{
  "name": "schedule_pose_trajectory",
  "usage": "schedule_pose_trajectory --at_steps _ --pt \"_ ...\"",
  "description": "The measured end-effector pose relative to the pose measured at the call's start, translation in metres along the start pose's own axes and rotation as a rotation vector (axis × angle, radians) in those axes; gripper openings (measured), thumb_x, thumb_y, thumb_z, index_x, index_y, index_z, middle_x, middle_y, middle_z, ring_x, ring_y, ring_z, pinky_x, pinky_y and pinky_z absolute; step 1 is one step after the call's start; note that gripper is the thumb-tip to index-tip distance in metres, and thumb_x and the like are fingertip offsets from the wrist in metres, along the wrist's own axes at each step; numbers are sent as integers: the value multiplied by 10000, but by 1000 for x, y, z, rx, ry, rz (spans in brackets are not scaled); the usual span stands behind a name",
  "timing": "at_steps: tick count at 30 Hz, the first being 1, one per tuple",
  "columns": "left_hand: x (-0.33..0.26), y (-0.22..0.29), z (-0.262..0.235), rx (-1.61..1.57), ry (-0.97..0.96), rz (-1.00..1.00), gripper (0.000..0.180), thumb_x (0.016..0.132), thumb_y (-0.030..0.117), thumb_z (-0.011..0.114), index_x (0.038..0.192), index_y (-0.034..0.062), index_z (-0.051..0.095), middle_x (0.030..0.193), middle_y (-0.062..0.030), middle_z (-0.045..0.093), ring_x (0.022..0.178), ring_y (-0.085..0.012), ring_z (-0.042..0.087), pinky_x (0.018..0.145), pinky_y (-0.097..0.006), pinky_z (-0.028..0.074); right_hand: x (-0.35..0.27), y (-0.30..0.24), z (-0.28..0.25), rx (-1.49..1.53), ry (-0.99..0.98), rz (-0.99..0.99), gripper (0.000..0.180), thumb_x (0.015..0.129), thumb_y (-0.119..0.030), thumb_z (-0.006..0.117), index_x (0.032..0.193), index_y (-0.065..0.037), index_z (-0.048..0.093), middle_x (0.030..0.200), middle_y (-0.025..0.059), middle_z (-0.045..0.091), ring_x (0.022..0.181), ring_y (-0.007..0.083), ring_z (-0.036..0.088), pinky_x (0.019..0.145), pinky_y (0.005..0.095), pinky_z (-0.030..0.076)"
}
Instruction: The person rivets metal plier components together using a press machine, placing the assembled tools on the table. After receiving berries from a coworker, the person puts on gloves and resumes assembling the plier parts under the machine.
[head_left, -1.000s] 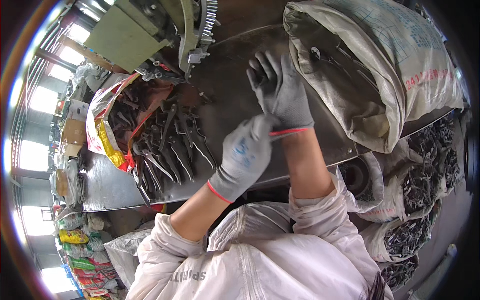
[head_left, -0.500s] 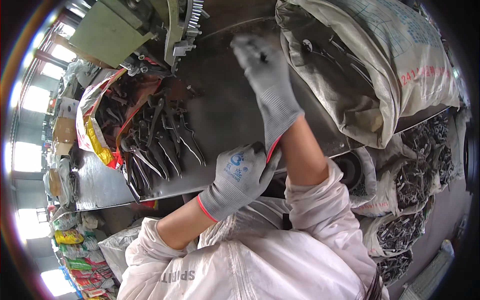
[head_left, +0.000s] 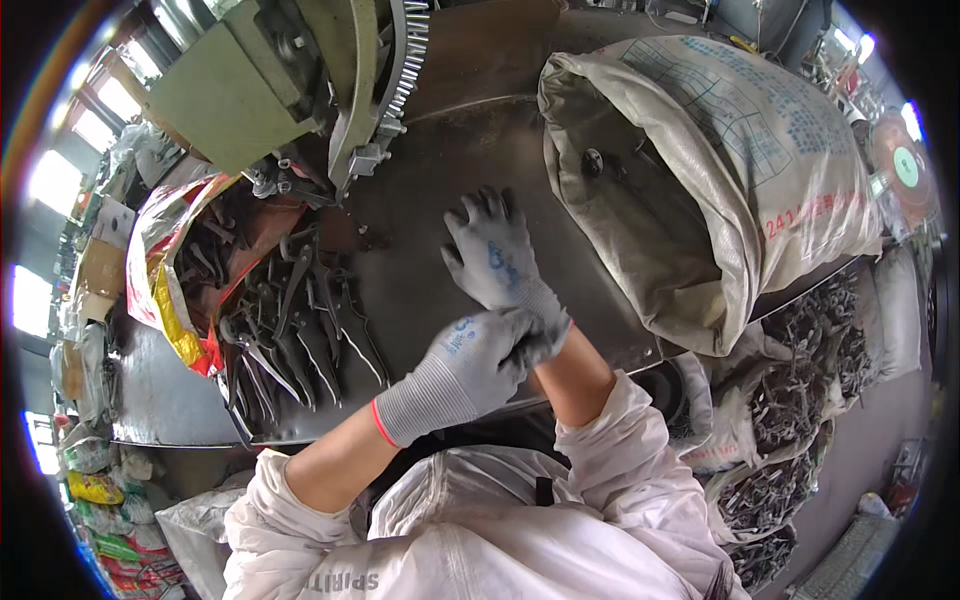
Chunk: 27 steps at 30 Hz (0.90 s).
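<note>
Both of my hands wear grey work gloves. My left hand (head_left: 484,352) is closed on the cuff of the right glove (head_left: 541,303) at the wrist. My right hand (head_left: 492,250) is held above the dark metal tabletop (head_left: 430,170), back of the hand up, fingers spread, holding nothing. Left of my hands lie several locking pliers (head_left: 300,330) with metal handles, spilling out of a red, yellow and white bag (head_left: 160,290). To the right, a woven white sack (head_left: 790,140) lies on its side with its mouth toward my hands; a few metal parts show inside.
A green machine (head_left: 235,100) with a toothed curved part (head_left: 408,60) stands at the back left. Below the table's right edge are sacks full of metal parts (head_left: 790,400). Cardboard boxes (head_left: 100,265) and colourful bags (head_left: 100,490) line the far left.
My right hand has come closer to me, from a blur to fingers spread. My left hand has moved up onto the right glove's cuff. The view has shifted, showing more of the room's far side.
</note>
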<state>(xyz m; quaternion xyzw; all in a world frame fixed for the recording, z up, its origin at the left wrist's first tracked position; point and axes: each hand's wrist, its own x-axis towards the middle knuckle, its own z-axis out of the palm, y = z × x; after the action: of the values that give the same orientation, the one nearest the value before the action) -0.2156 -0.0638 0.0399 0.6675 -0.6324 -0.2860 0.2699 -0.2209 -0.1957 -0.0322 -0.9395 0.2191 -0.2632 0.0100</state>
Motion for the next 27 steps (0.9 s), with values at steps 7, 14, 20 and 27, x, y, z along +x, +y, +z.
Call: schedule_pose_trajectory --at_steps 7,14,20,27 --pt "-20 4 -22 -62 -128 185 172 827 190 567 904 38 594 866 -133 596 826 -308 596 720 -373 488 25 45 -13 214 241 -115 340 798 -230 630 1088 -56 591 1135 161 566 1102 309 511 932 406 422" --pt "-73 -85 -150 330 281 -234 219 829 203 575 989 62 628 940 -157 630 888 -318 609 793 -385 488 -24 302 -51 -179 65 188 591 890 -258 523 1356 41 316 1370 242 363 1282 338 350 1079 407 260" --pt "-86 -237 -248 528 435 -866 368 887 345 457 1050 53 609 1097 -201 596 1036 -360 556 922 -429 409 -40 356 -16 -563 63 211 685 868 -296 559 1402 1 248 1447 196 271 1352 322 232 1116 373 180" --pt "5 -313 -243 467 523 -945 760 811 529 487 1298 -49 411 1331 -266 410 1273 -324 384 1085 -429 234 -106 467 -15 -13 -195 648 621 870 -181 550 1391 8 271 1427 209 306 1341 325 249 1105 355 199"
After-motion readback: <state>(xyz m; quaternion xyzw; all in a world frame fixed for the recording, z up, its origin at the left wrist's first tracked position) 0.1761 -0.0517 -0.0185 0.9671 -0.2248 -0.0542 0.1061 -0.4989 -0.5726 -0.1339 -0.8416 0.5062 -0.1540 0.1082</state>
